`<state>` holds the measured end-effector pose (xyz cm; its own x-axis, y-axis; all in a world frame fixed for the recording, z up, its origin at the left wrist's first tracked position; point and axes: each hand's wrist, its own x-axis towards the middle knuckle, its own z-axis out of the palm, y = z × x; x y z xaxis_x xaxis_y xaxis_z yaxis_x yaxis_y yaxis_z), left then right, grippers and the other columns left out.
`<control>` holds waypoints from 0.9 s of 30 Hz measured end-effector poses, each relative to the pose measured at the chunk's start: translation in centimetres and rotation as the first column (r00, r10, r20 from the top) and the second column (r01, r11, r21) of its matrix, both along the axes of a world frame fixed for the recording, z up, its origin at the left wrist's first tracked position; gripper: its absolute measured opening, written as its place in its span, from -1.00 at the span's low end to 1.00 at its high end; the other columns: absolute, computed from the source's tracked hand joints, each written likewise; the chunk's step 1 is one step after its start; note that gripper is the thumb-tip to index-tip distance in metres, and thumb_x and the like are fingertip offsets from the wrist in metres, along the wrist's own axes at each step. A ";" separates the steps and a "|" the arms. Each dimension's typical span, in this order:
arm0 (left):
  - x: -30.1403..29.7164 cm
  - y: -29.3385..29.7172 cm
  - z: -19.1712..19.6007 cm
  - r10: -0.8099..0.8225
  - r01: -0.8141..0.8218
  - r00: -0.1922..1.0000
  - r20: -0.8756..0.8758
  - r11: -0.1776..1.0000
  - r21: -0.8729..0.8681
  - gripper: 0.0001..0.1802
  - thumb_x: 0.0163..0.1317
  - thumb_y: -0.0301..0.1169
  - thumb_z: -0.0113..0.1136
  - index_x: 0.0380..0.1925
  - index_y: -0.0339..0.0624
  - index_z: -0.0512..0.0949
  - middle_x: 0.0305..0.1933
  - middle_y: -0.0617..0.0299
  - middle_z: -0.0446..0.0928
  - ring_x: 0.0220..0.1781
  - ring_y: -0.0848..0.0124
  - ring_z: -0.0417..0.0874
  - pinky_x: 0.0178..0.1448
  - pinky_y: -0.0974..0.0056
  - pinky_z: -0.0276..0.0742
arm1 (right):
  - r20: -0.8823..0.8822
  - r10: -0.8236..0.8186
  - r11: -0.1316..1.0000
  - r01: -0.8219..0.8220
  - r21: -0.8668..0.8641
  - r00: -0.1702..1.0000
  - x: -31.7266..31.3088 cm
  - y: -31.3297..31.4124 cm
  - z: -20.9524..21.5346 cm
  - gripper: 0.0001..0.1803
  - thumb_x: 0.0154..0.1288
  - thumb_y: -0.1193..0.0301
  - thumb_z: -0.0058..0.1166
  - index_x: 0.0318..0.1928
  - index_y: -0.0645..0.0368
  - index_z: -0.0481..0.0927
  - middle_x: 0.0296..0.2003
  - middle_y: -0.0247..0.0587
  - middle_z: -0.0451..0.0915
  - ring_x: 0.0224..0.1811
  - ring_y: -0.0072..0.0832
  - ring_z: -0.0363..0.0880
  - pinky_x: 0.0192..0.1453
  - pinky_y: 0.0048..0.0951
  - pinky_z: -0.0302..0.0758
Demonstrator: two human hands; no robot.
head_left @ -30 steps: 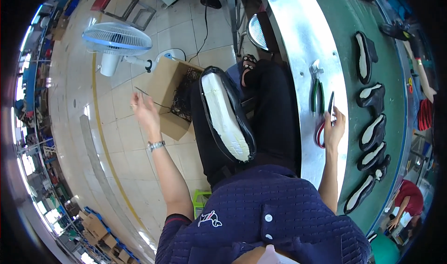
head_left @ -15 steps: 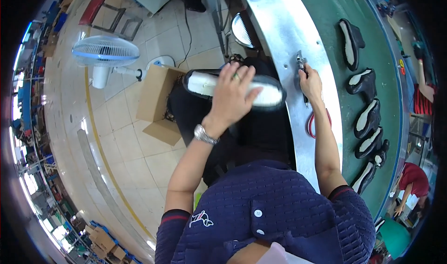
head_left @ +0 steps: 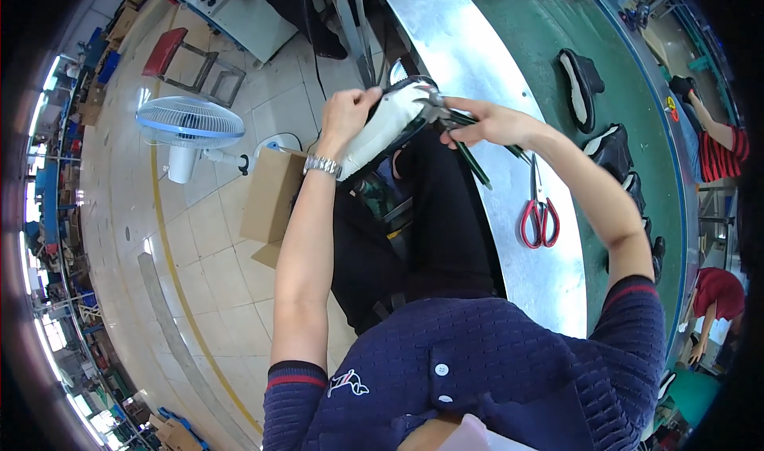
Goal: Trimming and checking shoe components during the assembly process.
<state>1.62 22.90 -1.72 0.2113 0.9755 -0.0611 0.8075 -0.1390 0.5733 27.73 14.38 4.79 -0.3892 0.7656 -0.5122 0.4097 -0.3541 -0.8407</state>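
Over my lap a dark shoe upper with a white underside [head_left: 390, 125] is tilted, one end raised toward the metal bench. My left hand [head_left: 347, 118] grips its far left edge, fingers curled round behind it. In my right hand [head_left: 495, 125] is a pair of pliers [head_left: 477, 162] with dark handles; the metal head meets the shoe's raised end. Slight blur there hides whether the jaws pinch the material. Beside my right forearm, red-handled scissors [head_left: 541, 219] lie on the bench.
The metal bench [head_left: 469, 33] curves along my right. Beyond it, several black shoes [head_left: 578, 89] sit on a green conveyor [head_left: 525, 21]. To my left stand a cardboard box [head_left: 270, 196] and a fan [head_left: 189, 122]. A person in red stripes [head_left: 720, 157] is across the conveyor.
My right hand has lifted the pliers off the bench to the shoe's end. My left hand has gone from lying across the white underside to gripping the edge; the shoe is now tilted.
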 end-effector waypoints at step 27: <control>1.5 -10.9 -2.3 -0.192 0.283 0.959 -0.210 0.717 0.637 -0.28 0.00 -0.19 0.39 0.12 -0.41 0.45 0.14 -0.13 0.47 0.18 0.00 0.48 0.29 0.06 0.37 | 0.306 -0.131 0.810 -0.076 0.581 0.943 -5.2 0.2 3.1 -0.41 0.33 0.41 0.05 0.35 0.08 0.24 -0.26 0.20 0.64 -0.30 0.13 0.63 -0.16 -0.07 0.54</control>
<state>3.16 11.99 -4.03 0.4766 0.7002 0.5316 0.7512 -0.6385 0.1675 22.51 14.60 7.85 -0.2595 0.9639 -0.0601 0.6853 0.1399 -0.7147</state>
